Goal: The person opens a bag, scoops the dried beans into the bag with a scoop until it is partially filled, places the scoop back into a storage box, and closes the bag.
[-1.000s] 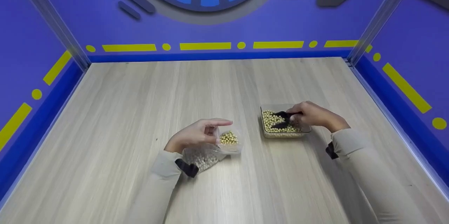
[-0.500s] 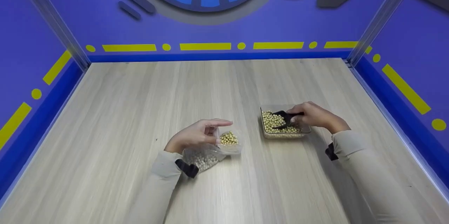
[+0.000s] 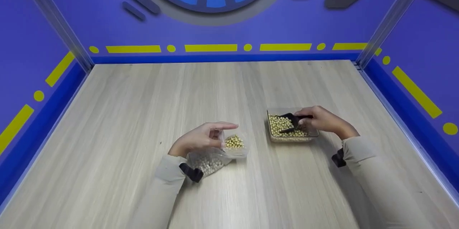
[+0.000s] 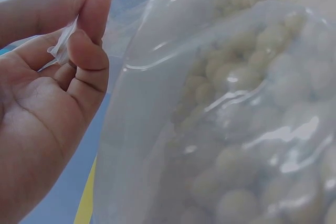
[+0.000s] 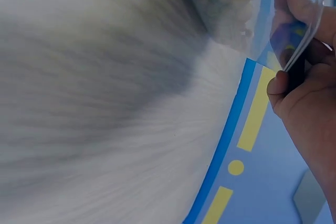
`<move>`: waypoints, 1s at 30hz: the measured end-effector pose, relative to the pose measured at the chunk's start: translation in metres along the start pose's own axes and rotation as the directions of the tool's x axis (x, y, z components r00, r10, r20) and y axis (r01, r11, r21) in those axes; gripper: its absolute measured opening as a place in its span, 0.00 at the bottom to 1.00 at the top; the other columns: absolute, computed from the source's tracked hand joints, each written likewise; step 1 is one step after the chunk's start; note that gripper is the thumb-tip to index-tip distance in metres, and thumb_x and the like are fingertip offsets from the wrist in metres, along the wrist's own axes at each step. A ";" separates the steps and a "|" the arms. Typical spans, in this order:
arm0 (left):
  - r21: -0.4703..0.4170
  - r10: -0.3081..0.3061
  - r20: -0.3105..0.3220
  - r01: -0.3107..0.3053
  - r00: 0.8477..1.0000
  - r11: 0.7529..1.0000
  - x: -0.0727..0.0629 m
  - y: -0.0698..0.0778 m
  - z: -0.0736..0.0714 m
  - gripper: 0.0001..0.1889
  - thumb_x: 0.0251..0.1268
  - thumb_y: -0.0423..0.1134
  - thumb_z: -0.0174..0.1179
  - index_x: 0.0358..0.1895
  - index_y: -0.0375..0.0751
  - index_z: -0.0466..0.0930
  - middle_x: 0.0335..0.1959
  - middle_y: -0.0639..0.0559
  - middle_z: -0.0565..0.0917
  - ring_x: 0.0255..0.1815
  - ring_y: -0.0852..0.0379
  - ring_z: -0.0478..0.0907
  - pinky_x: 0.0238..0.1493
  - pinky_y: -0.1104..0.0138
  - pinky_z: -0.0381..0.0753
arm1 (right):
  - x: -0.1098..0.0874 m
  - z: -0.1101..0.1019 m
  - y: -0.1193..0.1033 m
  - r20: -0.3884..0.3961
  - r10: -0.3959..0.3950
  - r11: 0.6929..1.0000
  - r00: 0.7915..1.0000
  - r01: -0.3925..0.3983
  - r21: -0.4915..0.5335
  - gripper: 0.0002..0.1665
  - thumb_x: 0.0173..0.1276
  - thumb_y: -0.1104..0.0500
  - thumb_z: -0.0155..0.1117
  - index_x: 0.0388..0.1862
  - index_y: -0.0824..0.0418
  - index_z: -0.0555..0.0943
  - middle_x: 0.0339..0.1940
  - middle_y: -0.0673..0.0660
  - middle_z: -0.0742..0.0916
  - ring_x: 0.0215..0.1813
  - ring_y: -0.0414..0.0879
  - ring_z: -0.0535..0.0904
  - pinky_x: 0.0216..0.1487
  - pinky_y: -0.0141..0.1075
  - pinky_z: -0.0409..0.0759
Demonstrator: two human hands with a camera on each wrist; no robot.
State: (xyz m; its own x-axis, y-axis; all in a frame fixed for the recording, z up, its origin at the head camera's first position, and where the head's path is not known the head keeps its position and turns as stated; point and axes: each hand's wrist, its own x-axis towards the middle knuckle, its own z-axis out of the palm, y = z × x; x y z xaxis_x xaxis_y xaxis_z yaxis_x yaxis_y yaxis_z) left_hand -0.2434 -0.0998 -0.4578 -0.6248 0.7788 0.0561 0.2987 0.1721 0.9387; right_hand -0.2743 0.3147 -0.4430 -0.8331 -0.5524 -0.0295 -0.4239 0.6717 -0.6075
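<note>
Left of the box (image 3: 292,139), the left hand (image 3: 199,138) pinches the bag (image 3: 209,163) by its edge (presumably to hold the mouth spread). The right hand (image 3: 325,120) grips the scoop (image 3: 294,122) by its handle, likely for control, blade among the beans (image 3: 275,125).

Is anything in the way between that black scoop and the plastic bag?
Just the side of the clear box nearest the bag: the scoop, gripped by the right hand, dips inside that box. Beyond it, nothing but bare tabletop shows before the bag, which the left hand holds.
</note>
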 end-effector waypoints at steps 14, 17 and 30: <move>-0.006 0.015 0.003 -0.015 1.000 1.000 0.000 0.000 0.000 0.32 0.57 0.24 0.60 0.69 0.34 0.66 0.58 0.32 0.72 0.25 0.65 0.61 0.29 0.75 0.64 | -0.006 -0.003 0.003 -0.034 0.032 0.998 0.999 -0.031 0.055 0.21 0.69 0.65 0.58 0.58 0.74 0.76 0.58 0.73 0.79 0.62 0.68 0.73 0.59 0.56 0.72; -0.017 0.014 0.005 -0.014 1.000 1.000 0.000 0.000 0.000 0.32 0.57 0.24 0.60 0.69 0.34 0.66 0.52 0.33 0.72 0.25 0.65 0.61 0.29 0.75 0.64 | -0.007 -0.003 0.004 -0.036 0.044 0.996 0.998 -0.041 0.074 0.21 0.69 0.64 0.58 0.59 0.74 0.76 0.58 0.73 0.79 0.63 0.67 0.72 0.58 0.55 0.73; -0.023 -0.017 0.007 0.017 1.000 1.000 0.000 0.000 0.000 0.33 0.56 0.23 0.57 0.69 0.36 0.66 0.51 0.31 0.73 0.26 0.65 0.62 0.29 0.75 0.65 | -0.008 -0.004 0.011 -0.050 0.041 0.995 0.998 -0.036 0.097 0.22 0.69 0.64 0.58 0.60 0.71 0.76 0.59 0.71 0.80 0.63 0.65 0.73 0.57 0.50 0.76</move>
State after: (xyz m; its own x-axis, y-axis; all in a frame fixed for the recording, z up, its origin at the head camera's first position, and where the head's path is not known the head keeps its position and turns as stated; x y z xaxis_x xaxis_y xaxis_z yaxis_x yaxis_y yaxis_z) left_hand -0.2432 -0.0999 -0.4580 -0.6249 0.7798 0.0382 0.2713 0.1711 0.9472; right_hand -0.2741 0.3284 -0.4467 -0.8665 -0.4989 -0.0151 -0.3569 0.6404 -0.6800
